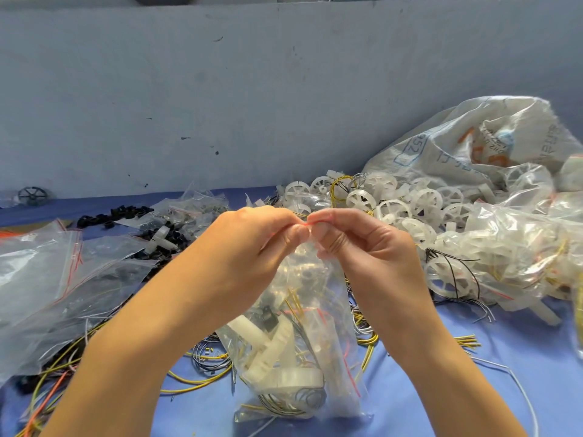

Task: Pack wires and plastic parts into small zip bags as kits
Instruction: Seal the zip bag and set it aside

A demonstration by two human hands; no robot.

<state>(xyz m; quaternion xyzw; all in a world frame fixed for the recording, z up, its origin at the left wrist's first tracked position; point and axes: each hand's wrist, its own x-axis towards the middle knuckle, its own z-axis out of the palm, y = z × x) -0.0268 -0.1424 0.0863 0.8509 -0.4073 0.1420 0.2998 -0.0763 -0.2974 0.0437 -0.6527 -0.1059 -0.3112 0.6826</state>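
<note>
both hands are up in front of me in the head view, meeting at the mouth of a small zip bag [303, 329]. left hand [249, 247] has thumb and forefinger pinched narrow on the left part of the red zip strip [305, 224], and right hand [362, 247] pinches the same strip just beside it, so my fingertips nearly touch over the seal. neither hand holds anything else.

the bag hangs straight down from that pinch, long axis running from my fingers toward my chest in the picture, its bottom resting on or just above the blue table cover [473, 389]; i can't tell which. inside it i see white plastic parts [268, 342], a white wheel [299, 383] lying low in the bag, a small black part [269, 316], and thin yellow wires [295, 299] poking up toward the seal.

what the next move turns on, as i judge it: the strip runs left to right between my two pinches, and both hands sit near its middle. to close it i would need to slide outward, left hand leftward and right hand rightward, along that line. the yellow wire ends stand below the seal, well short of it, so they should not catch, but i would watch them.

around me, loose white wheels [426, 200] are piled to the right beyond my right hand, a big woven sack [473, 143] behind them, empty zip bags [47, 263] to the left, and loose wires [202, 364] under the bag.
</note>
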